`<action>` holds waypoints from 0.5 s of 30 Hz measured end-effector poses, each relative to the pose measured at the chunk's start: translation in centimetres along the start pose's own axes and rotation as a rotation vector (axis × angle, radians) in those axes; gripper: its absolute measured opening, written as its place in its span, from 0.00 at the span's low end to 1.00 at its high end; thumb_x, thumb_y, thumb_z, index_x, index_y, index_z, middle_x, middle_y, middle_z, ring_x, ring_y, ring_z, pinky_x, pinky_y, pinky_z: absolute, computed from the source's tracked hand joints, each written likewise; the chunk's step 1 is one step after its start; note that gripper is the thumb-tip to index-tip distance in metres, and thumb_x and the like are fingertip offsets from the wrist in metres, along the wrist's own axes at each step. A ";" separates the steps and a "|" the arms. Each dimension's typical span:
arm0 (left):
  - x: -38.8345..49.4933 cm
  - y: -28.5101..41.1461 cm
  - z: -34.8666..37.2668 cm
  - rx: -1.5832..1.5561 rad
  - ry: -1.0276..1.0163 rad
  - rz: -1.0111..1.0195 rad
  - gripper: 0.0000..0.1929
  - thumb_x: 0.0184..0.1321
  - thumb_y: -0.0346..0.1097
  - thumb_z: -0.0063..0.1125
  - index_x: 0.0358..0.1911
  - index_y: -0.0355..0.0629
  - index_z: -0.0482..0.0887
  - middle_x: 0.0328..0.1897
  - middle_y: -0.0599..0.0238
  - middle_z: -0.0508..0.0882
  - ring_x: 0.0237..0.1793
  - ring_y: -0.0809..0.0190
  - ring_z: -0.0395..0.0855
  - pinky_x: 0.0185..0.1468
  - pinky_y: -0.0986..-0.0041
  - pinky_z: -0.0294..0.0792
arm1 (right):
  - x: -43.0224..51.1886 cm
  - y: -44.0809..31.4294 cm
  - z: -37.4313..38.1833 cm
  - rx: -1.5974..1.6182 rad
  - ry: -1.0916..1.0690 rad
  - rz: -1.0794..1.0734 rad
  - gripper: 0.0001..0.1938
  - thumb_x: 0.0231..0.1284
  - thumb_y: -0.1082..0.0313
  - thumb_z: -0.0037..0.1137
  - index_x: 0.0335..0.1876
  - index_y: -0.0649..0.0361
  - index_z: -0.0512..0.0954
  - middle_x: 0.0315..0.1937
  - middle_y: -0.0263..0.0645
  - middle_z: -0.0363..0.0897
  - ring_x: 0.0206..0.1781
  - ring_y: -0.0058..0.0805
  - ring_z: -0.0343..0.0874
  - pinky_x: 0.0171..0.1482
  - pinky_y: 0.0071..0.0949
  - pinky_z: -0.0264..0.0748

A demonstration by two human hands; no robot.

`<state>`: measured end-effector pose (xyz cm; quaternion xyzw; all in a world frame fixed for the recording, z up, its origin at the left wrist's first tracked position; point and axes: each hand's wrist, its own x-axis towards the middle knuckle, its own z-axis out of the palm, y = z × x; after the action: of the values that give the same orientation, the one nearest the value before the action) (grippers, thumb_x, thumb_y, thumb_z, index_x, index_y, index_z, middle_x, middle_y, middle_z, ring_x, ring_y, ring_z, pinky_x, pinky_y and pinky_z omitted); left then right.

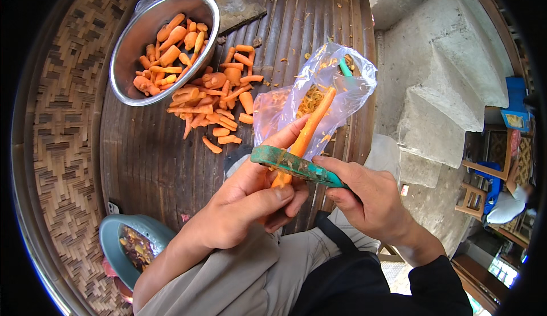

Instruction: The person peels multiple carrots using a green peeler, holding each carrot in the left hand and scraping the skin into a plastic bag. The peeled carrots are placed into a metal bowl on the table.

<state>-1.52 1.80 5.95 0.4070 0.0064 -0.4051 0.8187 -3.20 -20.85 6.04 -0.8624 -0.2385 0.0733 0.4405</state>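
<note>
My left hand (pixel 252 200) grips a long peeled-looking carrot (pixel 314 121) near its lower end, its other end tilted up and away to the right. In my right hand (pixel 372 192) is the handle of a green vegetable peeler (pixel 299 165), stained with dirt and bits of peel. The peeler lies across the carrot just above my left thumb; its blade is hidden. Behind the carrot, a clear plastic bag (pixel 359 81) holds orange peelings (pixel 311 100) and a green-handled item (pixel 345 67). A heap of carrots (pixel 213 98) lies left of the bag.
A metal basin (pixel 124 89) with several carrots stands on the bamboo slat platform (pixel 141 153), before a dark board (pixel 235 2). At lower left sits a grey-blue tub (pixel 111 235) with scraps in liquid. Concrete steps (pixel 431 115) rise at right. Another person (pixel 508 207) sits farther off.
</note>
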 end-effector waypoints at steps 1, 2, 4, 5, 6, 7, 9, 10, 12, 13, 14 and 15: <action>-0.1 0.0 0.0 -0.025 0.009 -0.011 0.40 0.65 0.37 0.50 0.77 0.54 0.42 0.27 0.61 0.71 0.18 0.71 0.61 0.22 0.80 0.59 | 0.1 0.1 0.1 -0.054 0.007 -0.007 0.16 0.65 0.70 0.56 0.56 0.66 0.75 0.32 0.45 0.81 0.29 0.36 0.83 0.33 0.29 0.77; -0.1 0.0 -0.1 -0.049 0.018 -0.024 0.40 0.66 0.38 0.50 0.77 0.54 0.42 0.26 0.62 0.70 0.17 0.71 0.60 0.21 0.80 0.59 | 0.2 0.2 0.0 -0.108 0.015 -0.014 0.17 0.64 0.71 0.56 0.57 0.66 0.75 0.31 0.46 0.81 0.30 0.36 0.83 0.33 0.30 0.77; -0.1 0.0 -0.2 -0.124 -0.010 -0.021 0.39 0.67 0.37 0.49 0.77 0.54 0.43 0.26 0.64 0.68 0.18 0.71 0.60 0.22 0.81 0.58 | 0.9 0.7 -0.3 -0.188 0.095 -0.007 0.17 0.63 0.72 0.58 0.57 0.65 0.75 0.32 0.45 0.81 0.30 0.35 0.82 0.32 0.30 0.76; -0.1 0.0 -0.4 -0.174 -0.045 -0.007 0.38 0.68 0.37 0.48 0.77 0.54 0.43 0.27 0.65 0.68 0.20 0.71 0.60 0.23 0.81 0.58 | 1.4 1.2 -0.5 -0.212 0.166 0.008 0.18 0.63 0.70 0.59 0.58 0.64 0.75 0.33 0.44 0.80 0.29 0.35 0.81 0.31 0.30 0.76; -0.1 -0.1 -0.5 -0.224 -0.079 0.008 0.37 0.69 0.36 0.48 0.77 0.54 0.43 0.28 0.66 0.67 0.21 0.72 0.60 0.24 0.82 0.58 | 1.8 1.4 -0.8 -0.237 0.234 -0.025 0.18 0.63 0.69 0.60 0.58 0.64 0.75 0.33 0.42 0.80 0.28 0.34 0.80 0.30 0.29 0.75; 0.0 -0.1 -0.5 -0.221 -0.092 0.018 0.36 0.70 0.37 0.47 0.77 0.54 0.43 0.27 0.66 0.67 0.21 0.72 0.60 0.24 0.82 0.58 | 2.0 1.6 -1.2 -0.204 0.263 0.122 0.18 0.64 0.69 0.59 0.58 0.64 0.74 0.33 0.42 0.80 0.28 0.31 0.79 0.31 0.29 0.75; 0.0 -0.2 -0.7 -0.207 -0.115 0.046 0.35 0.71 0.39 0.47 0.77 0.54 0.44 0.27 0.65 0.67 0.20 0.72 0.58 0.24 0.82 0.58 | 2.0 1.6 -1.7 -0.143 0.347 0.355 0.17 0.67 0.68 0.57 0.58 0.65 0.73 0.31 0.42 0.79 0.28 0.26 0.78 0.32 0.27 0.75; 0.0 -0.4 -0.7 -0.227 -0.090 0.053 0.35 0.71 0.40 0.47 0.77 0.54 0.44 0.27 0.66 0.67 0.20 0.72 0.59 0.24 0.82 0.58 | 1.6 1.3 -1.9 -0.032 0.296 0.372 0.16 0.71 0.66 0.53 0.58 0.66 0.73 0.29 0.39 0.77 0.29 0.20 0.75 0.35 0.25 0.74; 0.2 -0.8 -0.7 -0.237 -0.051 0.067 0.33 0.72 0.42 0.46 0.77 0.52 0.46 0.27 0.68 0.67 0.19 0.73 0.59 0.23 0.83 0.57 | 0.8 0.7 -1.5 0.184 0.194 0.323 0.16 0.72 0.65 0.51 0.58 0.66 0.73 0.27 0.37 0.76 0.29 0.17 0.73 0.33 0.23 0.72; 0.3 -0.8 -0.8 -0.220 -0.057 0.099 0.33 0.73 0.42 0.47 0.76 0.51 0.47 0.27 0.69 0.67 0.19 0.74 0.59 0.23 0.83 0.57 | 0.5 0.5 -1.3 0.294 0.127 0.281 0.16 0.73 0.64 0.50 0.59 0.65 0.73 0.25 0.35 0.75 0.29 0.16 0.73 0.32 0.22 0.72; 0.4 -0.8 -0.9 -0.188 -0.054 0.117 0.32 0.73 0.42 0.47 0.76 0.49 0.48 0.26 0.70 0.67 0.19 0.74 0.59 0.23 0.83 0.57 | 0.0 0.2 -1.2 0.493 0.042 0.455 0.17 0.74 0.61 0.47 0.58 0.65 0.73 0.24 0.32 0.73 0.27 0.13 0.70 0.31 0.19 0.68; 0.4 -0.7 -1.0 -0.147 -0.046 0.143 0.32 0.73 0.42 0.47 0.75 0.47 0.50 0.26 0.72 0.67 0.19 0.75 0.60 0.23 0.83 0.56 | -0.1 0.2 -1.0 0.620 0.030 0.500 0.17 0.75 0.60 0.46 0.58 0.65 0.73 0.24 0.31 0.72 0.27 0.12 0.68 0.30 0.18 0.67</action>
<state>-1.39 1.95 4.61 0.3358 -0.0120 -0.3534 0.8731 -2.94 -21.70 6.45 -0.7208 0.0185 0.2342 0.6522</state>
